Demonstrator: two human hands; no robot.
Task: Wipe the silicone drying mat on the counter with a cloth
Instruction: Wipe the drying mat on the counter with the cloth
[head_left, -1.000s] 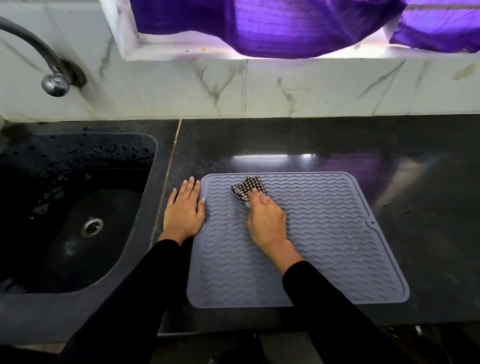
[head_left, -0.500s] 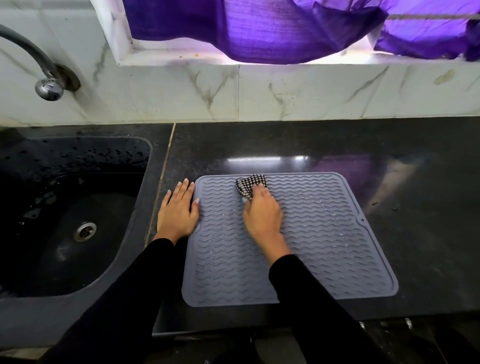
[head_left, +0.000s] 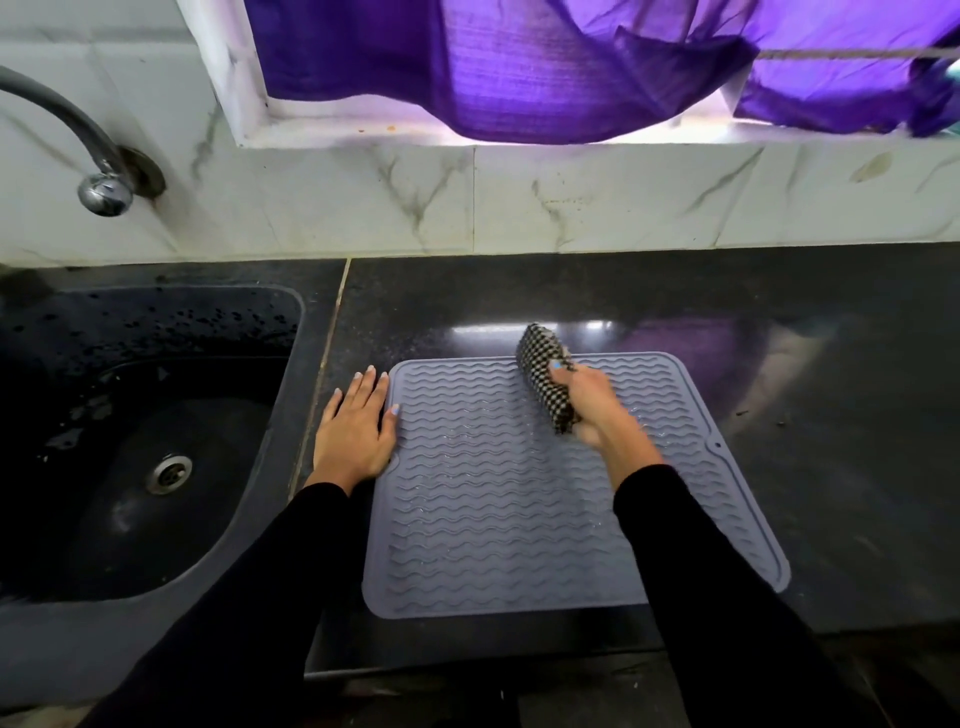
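Note:
A grey silicone drying mat (head_left: 498, 519) with wavy ridges lies flat on the black counter (head_left: 779, 322). My right hand (head_left: 592, 402) grips a bunched black-and-white checked cloth (head_left: 543, 371) over the mat's far edge, turned on its side with the cloth sticking out above and below the fingers. My left hand (head_left: 356, 428) lies flat with straight fingers on the counter, its thumb side touching the mat's left edge. Small water beads glint on the mat's ridges.
A dark sink (head_left: 145, 441) with a metal drain (head_left: 169, 474) sits left of the mat, under a curved tap (head_left: 101, 189). A marble-tiled wall (head_left: 571, 197) and a purple curtain (head_left: 519, 67) rise behind. The counter's front edge runs just below the mat.
My right hand has moved right along the mat's far edge and rolled onto its side, bunching the cloth in its grip. My left hand has stayed at the mat's left edge.

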